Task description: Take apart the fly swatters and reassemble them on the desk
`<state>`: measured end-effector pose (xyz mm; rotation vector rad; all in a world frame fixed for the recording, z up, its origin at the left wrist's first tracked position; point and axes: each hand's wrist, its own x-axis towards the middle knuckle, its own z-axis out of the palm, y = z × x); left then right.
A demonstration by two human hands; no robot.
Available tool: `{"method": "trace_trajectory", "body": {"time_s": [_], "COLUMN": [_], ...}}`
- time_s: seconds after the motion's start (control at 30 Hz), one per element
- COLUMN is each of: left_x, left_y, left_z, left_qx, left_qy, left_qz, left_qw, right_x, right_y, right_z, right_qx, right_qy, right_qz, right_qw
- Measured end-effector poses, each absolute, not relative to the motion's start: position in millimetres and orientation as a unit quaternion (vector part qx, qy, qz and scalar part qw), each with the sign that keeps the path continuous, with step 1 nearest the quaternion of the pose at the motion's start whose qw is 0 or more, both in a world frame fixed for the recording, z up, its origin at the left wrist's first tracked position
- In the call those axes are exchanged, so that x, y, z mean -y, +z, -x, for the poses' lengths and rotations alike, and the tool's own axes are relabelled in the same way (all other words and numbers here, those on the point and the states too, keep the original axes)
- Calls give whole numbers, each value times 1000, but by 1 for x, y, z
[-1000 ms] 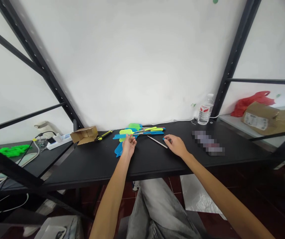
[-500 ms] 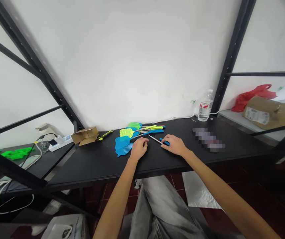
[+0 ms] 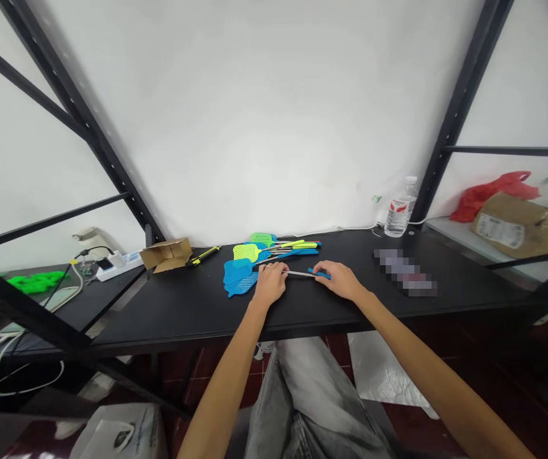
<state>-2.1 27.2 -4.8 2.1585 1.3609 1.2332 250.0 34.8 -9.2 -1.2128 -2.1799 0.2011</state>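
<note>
Head view's showing both hands working over the black table (image 3: 173, 312), about midway along it and fairly close to the near edge. Left hand (image 3: 271, 284) is pinching the left end of a thin metal rod (image 3: 298, 274), fingers closed on it, and the right hand (image 3: 340, 279) is gripping a blue handle (image 3: 323, 275) right by the rod's other end; can't tell if the two are actually joining. Rod's running roughly parallel to the near edge. Just beyond the left hand, a pile of fly swatters is lying toward the far edge: a yellow head (image 3: 245, 253), a green one (image 3: 263, 238) and blue ones (image 3: 238, 271) are pointing left, handles going right. Over toward the far left corner, an open cardboard box (image 3: 164, 257) is sitting beside a black-and-yellow box cutter (image 3: 205, 255). A water bottle (image 3: 399, 211) is standing near the far right corner, with a pixelated item (image 3: 405, 273) lying closer to the near edge.
</note>
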Motion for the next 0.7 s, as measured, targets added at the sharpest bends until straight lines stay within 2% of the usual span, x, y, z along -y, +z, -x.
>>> {"method": "trace_trajectory", "body": {"time_s": [0.1, 0.27, 0.43, 0.7], "left_x": [-26, -27, -28, -27], "left_y": [-4, -2, -2, -2], "left_z": [2, 4, 8, 8], "left_qx": [-488, -510, -505, -504], "left_qy": [455, 464, 529, 519], "left_qz": [-725, -711, -657, -659], "left_qw": [172, 140, 184, 204], "right_x": [-36, -41, -46, -44], "right_y": [-10, -14, -17, -15], "right_z": [-251, -253, -256, -255], "right_qx": [818, 804, 792, 800], "right_qy": [89, 101, 90, 92], "right_qz": [471, 475, 478, 463], "right_qw": [318, 343, 369, 371]}}
